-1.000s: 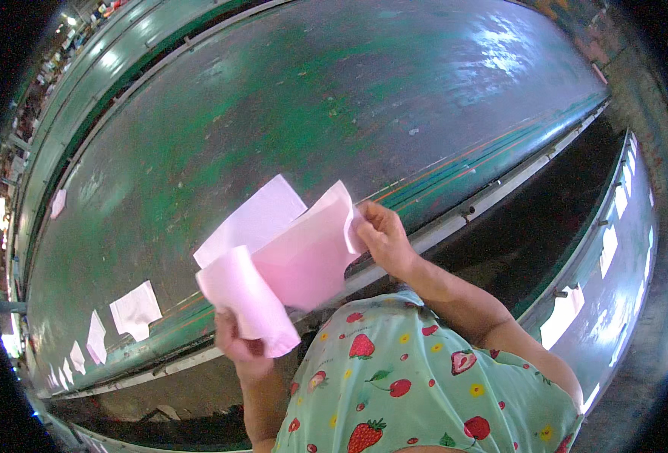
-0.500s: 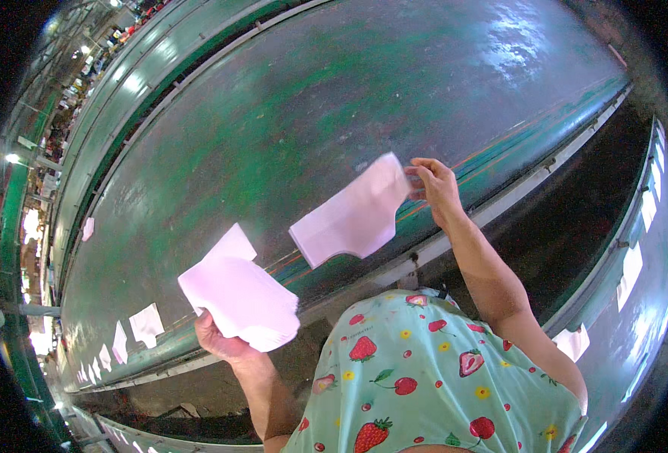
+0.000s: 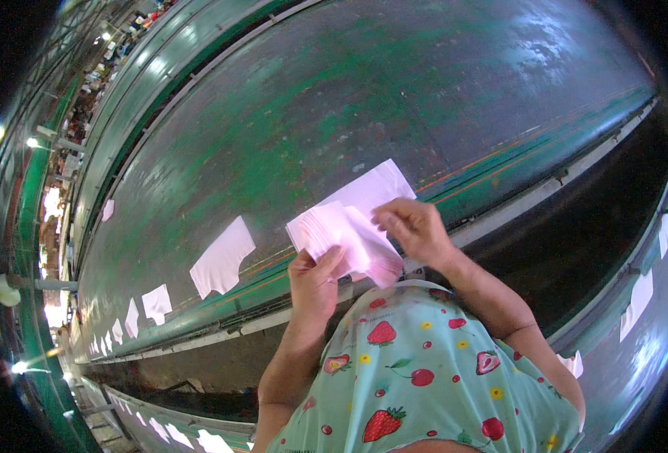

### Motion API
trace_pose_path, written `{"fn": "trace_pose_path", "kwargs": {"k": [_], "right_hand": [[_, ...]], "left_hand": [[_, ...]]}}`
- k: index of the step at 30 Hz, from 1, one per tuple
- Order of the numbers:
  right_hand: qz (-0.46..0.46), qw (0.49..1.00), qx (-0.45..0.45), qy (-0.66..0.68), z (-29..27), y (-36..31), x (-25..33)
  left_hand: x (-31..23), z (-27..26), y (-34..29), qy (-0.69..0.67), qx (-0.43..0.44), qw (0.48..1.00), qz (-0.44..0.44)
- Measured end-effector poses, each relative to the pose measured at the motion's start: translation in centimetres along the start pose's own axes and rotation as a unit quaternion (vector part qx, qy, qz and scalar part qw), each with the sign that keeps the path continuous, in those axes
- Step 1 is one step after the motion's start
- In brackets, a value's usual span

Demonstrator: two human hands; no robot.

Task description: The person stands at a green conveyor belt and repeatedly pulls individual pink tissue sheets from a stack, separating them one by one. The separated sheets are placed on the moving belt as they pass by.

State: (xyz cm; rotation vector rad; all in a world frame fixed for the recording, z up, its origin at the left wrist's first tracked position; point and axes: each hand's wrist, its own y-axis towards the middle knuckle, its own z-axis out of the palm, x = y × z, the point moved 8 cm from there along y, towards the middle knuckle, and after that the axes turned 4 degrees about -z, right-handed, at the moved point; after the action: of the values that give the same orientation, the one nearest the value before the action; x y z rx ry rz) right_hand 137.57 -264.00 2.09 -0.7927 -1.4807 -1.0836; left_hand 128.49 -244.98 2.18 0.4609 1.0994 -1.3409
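My left hand [image 3: 315,283] grips a stack of pale pink cut fabric pieces [image 3: 341,238], thumb on top, held above the table's near edge. Behind and partly under the stack, another pale piece [image 3: 390,181] lies flat on the green table [image 3: 296,113]. My right hand [image 3: 417,234] is at the stack's right side, its fingers curled together by the fabric. Whether a layer is pinched between those fingertips is hard to make out. Left of the stack, a single cut piece [image 3: 224,260] with a curved notch lies on the table.
A row of similar pale pieces [image 3: 156,303] runs along the table's near edge toward the far left. A raised rail [image 3: 500,211] borders that edge. Behind me, another long table [image 3: 651,347] holds more pieces. A dark gap [image 3: 568,226] separates the two tables.
My left hand has carried the stack rightward, over the piece my right hand was beside. My right hand has come back toward the stack. The single piece at left is now uncovered.
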Motion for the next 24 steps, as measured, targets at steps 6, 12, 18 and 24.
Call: {"fn": "trace_pose_path", "kwargs": {"k": [6, 12, 18, 24], "right_hand": [[-0.127, 0.964, 0.007, -0.233, 0.6, -1.2, 5.8], [-0.105, 0.933, -0.005, -0.344, 0.6, 0.0, 5.4], [0.04, 0.972, -0.033, -0.23, 0.1, 0.0, 1.0], [0.19, 0.935, -0.182, 0.239, 0.0, -1.1, -4.4]], "left_hand": [[1.5, 2.9, 1.7, 0.05, 0.085, 0.995, -0.03], [2.8, 3.1, 3.8, 0.069, 0.106, 0.991, -0.042], [3.2, 1.9, 5.1, 0.036, 0.11, 0.99, -0.082], [3.6, 1.7, 5.9, -0.007, 0.126, 0.986, -0.109]]}}
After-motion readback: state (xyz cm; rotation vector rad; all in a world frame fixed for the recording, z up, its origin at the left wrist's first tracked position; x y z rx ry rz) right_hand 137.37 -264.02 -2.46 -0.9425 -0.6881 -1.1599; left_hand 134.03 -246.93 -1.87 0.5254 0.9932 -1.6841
